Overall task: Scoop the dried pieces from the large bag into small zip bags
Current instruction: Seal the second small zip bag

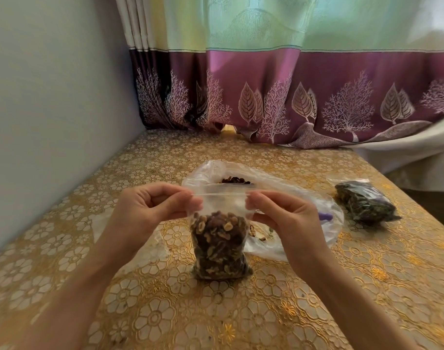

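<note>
While you hold the small zip bag (219,248) upright on the near middle of the table (316,311), your left hand (150,210) pinches the left end of its zip strip and your right hand (284,215) pinches the right end. That strip runs left to right between your fingertips, level, with the dried pieces filling the bag below it; both hands are equally near. Sealing looks like the step in hand, so press along that line from one end to the other. Just behind lies the large bag (266,188), mouth open, a purple scoop (325,216) showing through it. Farther right rests a filled zip bag (364,203).
</note>
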### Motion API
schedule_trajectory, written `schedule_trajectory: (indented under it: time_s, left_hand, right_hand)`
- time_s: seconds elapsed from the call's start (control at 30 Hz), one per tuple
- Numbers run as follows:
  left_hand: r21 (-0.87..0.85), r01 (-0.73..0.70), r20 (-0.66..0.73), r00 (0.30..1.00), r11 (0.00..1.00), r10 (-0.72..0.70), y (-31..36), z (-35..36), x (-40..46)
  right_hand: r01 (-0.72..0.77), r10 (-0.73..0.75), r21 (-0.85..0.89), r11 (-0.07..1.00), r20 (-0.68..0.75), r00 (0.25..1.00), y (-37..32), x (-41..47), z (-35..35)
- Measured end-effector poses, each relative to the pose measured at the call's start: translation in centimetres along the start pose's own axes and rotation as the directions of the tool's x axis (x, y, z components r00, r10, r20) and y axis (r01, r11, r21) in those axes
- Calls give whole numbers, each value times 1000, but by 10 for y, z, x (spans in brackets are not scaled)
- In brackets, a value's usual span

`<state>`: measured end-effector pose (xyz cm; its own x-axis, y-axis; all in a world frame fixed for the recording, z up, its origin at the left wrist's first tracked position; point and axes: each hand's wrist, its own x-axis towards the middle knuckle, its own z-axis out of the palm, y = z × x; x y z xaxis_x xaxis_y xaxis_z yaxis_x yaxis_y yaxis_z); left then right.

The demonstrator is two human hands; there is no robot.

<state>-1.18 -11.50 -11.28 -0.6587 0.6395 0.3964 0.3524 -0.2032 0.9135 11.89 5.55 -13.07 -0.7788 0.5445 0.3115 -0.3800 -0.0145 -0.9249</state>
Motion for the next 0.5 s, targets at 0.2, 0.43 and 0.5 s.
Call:
schedule_trajectory:
  time_s: [0.2,0.43,0.5]
  left_hand:
    - [32,-23,3,1000,999,22,1,1,-1]
    - [134,-53,6,999,990,52,-2,7,-2]
    - [140,-59,17,998,988,57,-3,10,-2]
  right_hand:
    - [62,-63,-63,996,-10,998,1,0,0]
    - [120,-112,-186,975,56,992,1,1,0]
    - [133,-121,-200,971,74,990,1,1,2]
